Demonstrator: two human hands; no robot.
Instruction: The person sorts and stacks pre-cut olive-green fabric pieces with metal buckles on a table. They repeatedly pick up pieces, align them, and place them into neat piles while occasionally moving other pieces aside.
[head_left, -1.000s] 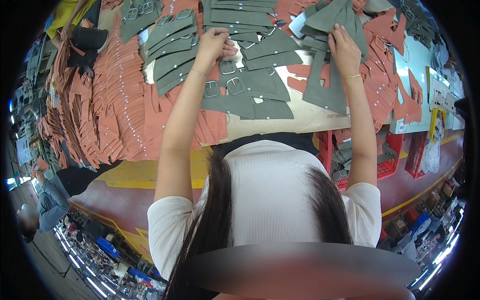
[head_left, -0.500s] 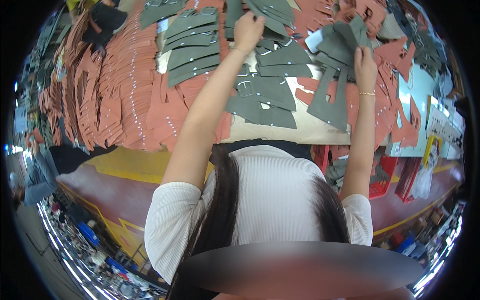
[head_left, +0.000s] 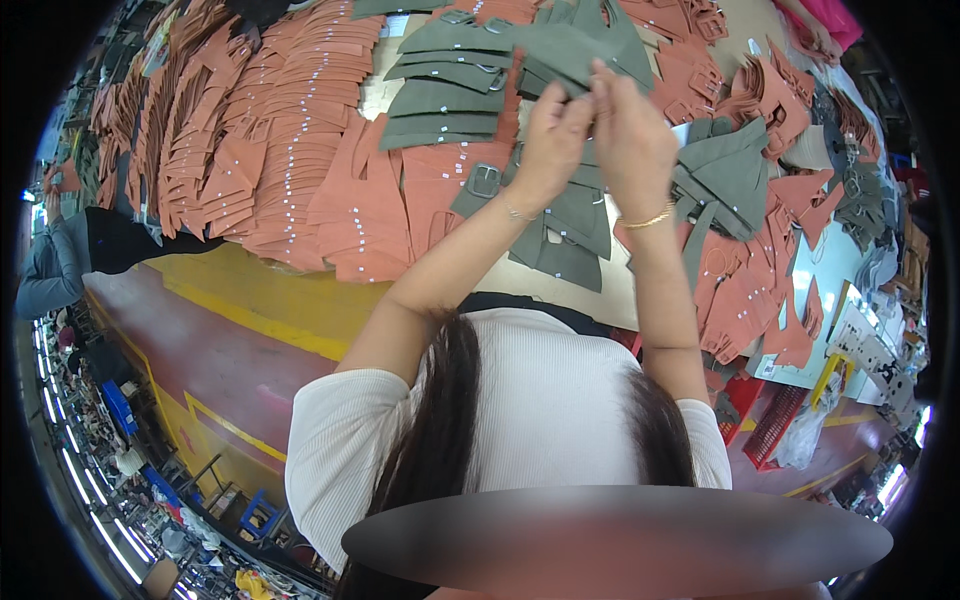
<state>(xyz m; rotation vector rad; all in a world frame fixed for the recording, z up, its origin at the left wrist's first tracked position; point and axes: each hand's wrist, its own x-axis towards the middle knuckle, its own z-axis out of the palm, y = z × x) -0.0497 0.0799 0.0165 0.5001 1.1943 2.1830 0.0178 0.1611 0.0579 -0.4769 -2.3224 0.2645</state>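
Observation:
My left hand (head_left: 555, 145) and my right hand (head_left: 637, 145) are close together over the table, fingers bent and pinched at the near edge of a dark green cut piece (head_left: 580, 45). The piece looks like flat leather or a similar sheet; its exact kind I cannot tell. Rows of overlapping green pieces with buckles (head_left: 445, 100) lie left of my hands. Nearer to me, under my wrists, are more green pieces, one with a square metal buckle (head_left: 485, 180). A loose heap of green pieces (head_left: 725, 175) lies right of my right hand.
Long overlapping rows of coral pieces (head_left: 290, 150) cover the table's left side. More coral pieces (head_left: 740, 290) lie at the right, beside a pale board (head_left: 835, 250). A red crate (head_left: 775, 430) stands below. Another person's hand (head_left: 825, 45) shows at the far right; someone in grey (head_left: 55, 265) is at the left.
My right hand has come left from the green heap to meet my left hand, which is now nearer to me. The view has shifted, and another person's hand appears at the far right.

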